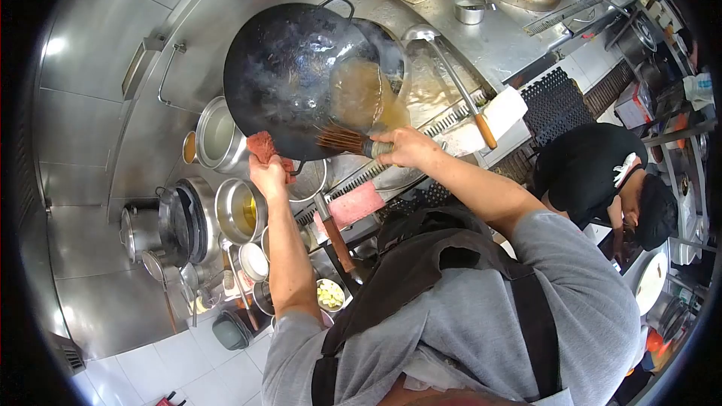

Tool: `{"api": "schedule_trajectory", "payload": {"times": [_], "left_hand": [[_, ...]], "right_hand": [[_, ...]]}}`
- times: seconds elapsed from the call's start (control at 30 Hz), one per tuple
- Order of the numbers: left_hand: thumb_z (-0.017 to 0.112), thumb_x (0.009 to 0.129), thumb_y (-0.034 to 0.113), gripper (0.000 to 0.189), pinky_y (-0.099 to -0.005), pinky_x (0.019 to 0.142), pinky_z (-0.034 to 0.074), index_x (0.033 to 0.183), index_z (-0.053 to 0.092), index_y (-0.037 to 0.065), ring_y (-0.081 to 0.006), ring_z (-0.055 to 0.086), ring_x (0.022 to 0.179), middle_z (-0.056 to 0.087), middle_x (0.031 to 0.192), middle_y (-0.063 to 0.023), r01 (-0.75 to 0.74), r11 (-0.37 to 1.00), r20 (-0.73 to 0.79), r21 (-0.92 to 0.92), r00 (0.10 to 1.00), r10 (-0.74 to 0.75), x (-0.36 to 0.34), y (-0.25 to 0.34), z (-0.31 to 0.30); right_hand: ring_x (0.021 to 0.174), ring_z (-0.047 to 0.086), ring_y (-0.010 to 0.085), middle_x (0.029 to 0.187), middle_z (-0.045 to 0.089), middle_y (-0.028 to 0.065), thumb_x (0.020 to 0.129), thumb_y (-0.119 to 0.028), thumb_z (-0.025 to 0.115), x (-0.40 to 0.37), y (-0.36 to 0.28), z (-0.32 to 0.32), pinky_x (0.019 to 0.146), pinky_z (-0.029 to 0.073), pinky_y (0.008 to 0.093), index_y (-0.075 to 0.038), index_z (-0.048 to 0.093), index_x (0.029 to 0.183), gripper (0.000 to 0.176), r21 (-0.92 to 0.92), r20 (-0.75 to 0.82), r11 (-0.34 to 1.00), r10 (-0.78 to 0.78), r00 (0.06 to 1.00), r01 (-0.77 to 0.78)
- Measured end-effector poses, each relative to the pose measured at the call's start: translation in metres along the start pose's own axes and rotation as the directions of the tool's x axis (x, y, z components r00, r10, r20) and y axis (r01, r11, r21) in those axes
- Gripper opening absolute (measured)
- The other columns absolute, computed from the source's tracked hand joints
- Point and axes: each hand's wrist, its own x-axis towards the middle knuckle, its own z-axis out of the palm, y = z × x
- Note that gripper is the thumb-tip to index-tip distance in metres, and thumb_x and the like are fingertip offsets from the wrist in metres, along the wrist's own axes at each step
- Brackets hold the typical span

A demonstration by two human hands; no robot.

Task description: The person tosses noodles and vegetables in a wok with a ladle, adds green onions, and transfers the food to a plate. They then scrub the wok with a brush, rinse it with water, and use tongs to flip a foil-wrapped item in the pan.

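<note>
A big black wok (278, 75) is tilted over the stove, with brownish liquid (365, 94) at its right side and steam above it. My left hand (269, 174) is closed round a red cloth (262, 146) at the wok's near handle. In my right hand (408, 148) is the bound end of a bamboo brush (342, 140), its bristles at the wok's near rim. A ladle (451, 79) with a wooden handle lies on the stove to the right, its end on a white cloth (504, 110).
Metal pots (241, 210) stand left of the wok. A pink cloth (353, 205) and a wooden-handled tool (338, 244) lie near the front edge. A small metal cup (469, 6) is at the back. A person in black (590, 169) bends over at the right.
</note>
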Motion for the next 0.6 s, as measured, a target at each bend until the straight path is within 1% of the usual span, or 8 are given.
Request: {"api": "schedule_trajectory", "payload": {"times": [0.1, 0.17, 0.3, 0.37, 0.4, 0.47, 0.57, 0.6], "left_hand": [[0.047, 0.075, -0.002, 0.02, -0.0292, 0.029, 0.04, 0.095, 0.051, -0.001, -0.0186, 0.058, 0.043, 0.062, 0.064, -0.0142, -0.026, 0.995, -0.049, 0.095, 0.998, 0.031, -0.014, 0.011, 0.007], [0.047, 0.075, -0.002, 0.018, -0.0299, 0.033, 0.044, 0.092, 0.049, -0.002, -0.017, 0.055, 0.039, 0.061, 0.059, -0.0119, -0.141, 0.98, -0.1, 0.141, 0.983, 0.156, -0.018, 0.008, 0.01], [0.048, 0.073, -0.005, 0.025, -0.0285, 0.036, 0.044, 0.097, 0.052, -0.003, -0.0146, 0.056, 0.042, 0.062, 0.063, -0.0111, -0.217, 0.969, -0.154, 0.115, 0.96, 0.233, -0.025, -0.015, 0.017], [0.048, 0.071, -0.006, 0.034, -0.0274, 0.039, 0.044, 0.105, 0.053, -0.004, -0.0131, 0.056, 0.047, 0.063, 0.069, -0.0104, -0.382, 0.922, -0.261, -0.066, 0.898, 0.353, -0.027, -0.022, 0.024], [0.048, 0.07, -0.007, 0.038, -0.0267, 0.04, 0.044, 0.108, 0.054, -0.004, -0.0126, 0.056, 0.05, 0.061, 0.071, -0.0095, -0.336, 0.921, -0.253, -0.197, 0.925, 0.283, -0.034, -0.01, 0.028], [0.048, 0.071, -0.007, 0.038, -0.0256, 0.037, 0.04, 0.109, 0.053, -0.003, -0.0127, 0.053, 0.045, 0.059, 0.066, -0.0099, -0.305, 0.933, -0.256, -0.19, 0.933, 0.253, -0.028, -0.02, 0.028], [0.046, 0.07, -0.006, 0.035, -0.0258, 0.032, 0.036, 0.105, 0.052, -0.004, -0.0138, 0.049, 0.038, 0.057, 0.06, -0.0109, -0.257, 0.957, -0.29, -0.135, 0.934, 0.209, -0.019, -0.018, 0.026], [0.046, 0.069, -0.006, 0.034, -0.0267, 0.031, 0.036, 0.102, 0.052, -0.004, -0.0146, 0.05, 0.038, 0.057, 0.06, -0.0111, -0.18, 0.972, -0.285, -0.148, 0.949, 0.133, -0.02, -0.013, 0.026]], "right_hand": [[0.102, 0.059, 0.0348, 0.11, 0.062, 0.0202, 0.069, -0.031, 0.068, 0.009, 0.005, 0.003, 0.095, 0.044, 0.0372, -0.011, 0.061, 0.119, 0.054, -0.017, -0.034, 0.998, -0.057, 0.998, 0.056], [0.103, 0.059, 0.035, 0.11, 0.062, 0.0203, 0.068, -0.032, 0.068, 0.011, 0.004, 0.0, 0.095, 0.043, 0.0371, -0.012, 0.061, 0.119, 0.055, -0.01, -0.017, 0.999, -0.035, 0.999, 0.035], [0.104, 0.058, 0.0353, 0.11, 0.062, 0.0206, 0.068, -0.035, 0.069, 0.012, 0.004, -0.003, 0.096, 0.043, 0.0368, -0.013, 0.06, 0.12, 0.056, -0.012, 0.024, 1.0, 0.016, 1.0, -0.016], [0.104, 0.058, 0.0353, 0.109, 0.062, 0.0208, 0.068, -0.036, 0.069, 0.015, 0.012, -0.007, 0.095, 0.043, 0.0366, -0.014, 0.06, 0.12, 0.057, -0.031, 0.025, 0.999, 0.037, 0.999, -0.037], [0.103, 0.059, 0.0353, 0.109, 0.062, 0.021, 0.069, -0.037, 0.068, 0.019, 0.022, -0.009, 0.095, 0.044, 0.0363, -0.015, 0.06, 0.121, 0.057, 0.016, 0.057, 0.997, 0.069, 0.996, -0.07], [0.101, 0.06, 0.0346, 0.109, 0.062, 0.0208, 0.072, -0.04, 0.066, 0.018, 0.03, -0.033, 0.092, 0.045, 0.0366, -0.016, 0.06, 0.121, 0.055, 0.036, 0.11, 0.981, 0.185, 0.977, -0.19], [0.1, 0.06, 0.0339, 0.105, 0.063, 0.0196, 0.076, -0.036, 0.063, 0.018, 0.09, -0.069, 0.09, 0.046, 0.0383, -0.016, 0.06, 0.119, 0.048, -0.088, -0.125, 0.965, 0.235, 0.964, -0.246], [0.1, 0.061, 0.034, 0.105, 0.064, 0.0194, 0.075, -0.035, 0.063, 0.01, 0.106, -0.087, 0.09, 0.047, 0.0381, -0.016, 0.059, 0.12, 0.049, -0.18, -0.246, 0.945, 0.225, 0.943, -0.273]]}}
